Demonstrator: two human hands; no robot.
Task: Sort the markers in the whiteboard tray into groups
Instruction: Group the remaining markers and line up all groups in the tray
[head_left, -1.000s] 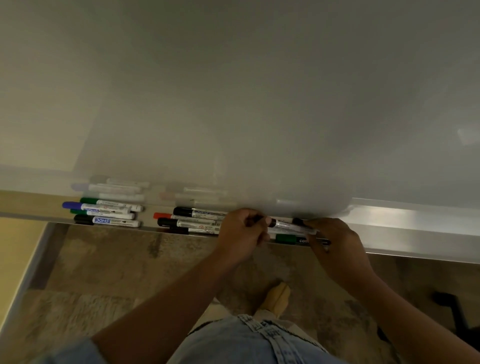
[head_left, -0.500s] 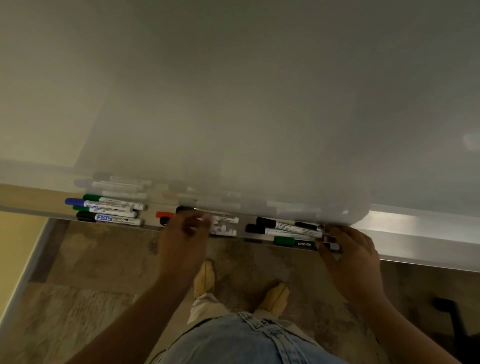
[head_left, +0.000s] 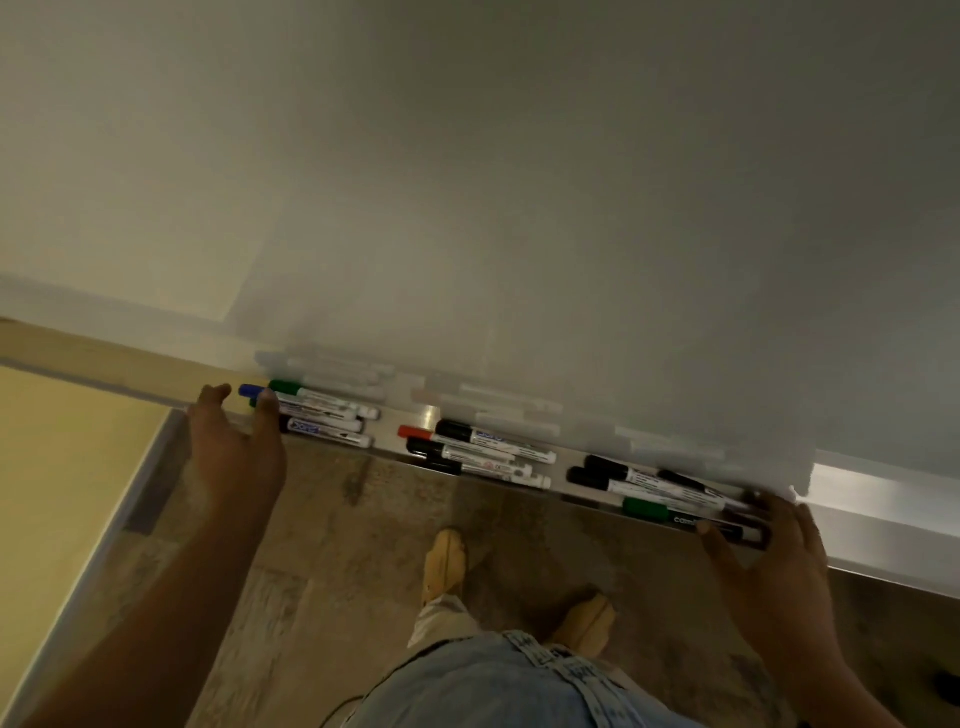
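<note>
While markers (head_left: 483, 452) lie in the tray (head_left: 423, 414) in three clusters, left hand (head_left: 234, 452) and right hand (head_left: 774, 561), fingers straight, well apart, touch the outer ends; push lightly, squaring ends, keeping gaps.

Metal whiteboard tray (head_left: 883, 525) runs under the board's bottom edge. Three marker clusters lie in it, set apart, bare metal between. Left cluster (head_left: 332, 415): blue cap (head_left: 251, 389), green cap (head_left: 284, 387), a blue-label marker (head_left: 322, 430) at the front. Middle cluster (head_left: 483, 452): one red cap (head_left: 414, 432), the others black-capped. Right cluster (head_left: 654, 488): black-capped markers, green marker (head_left: 647, 509) nearest the front lip.
</note>
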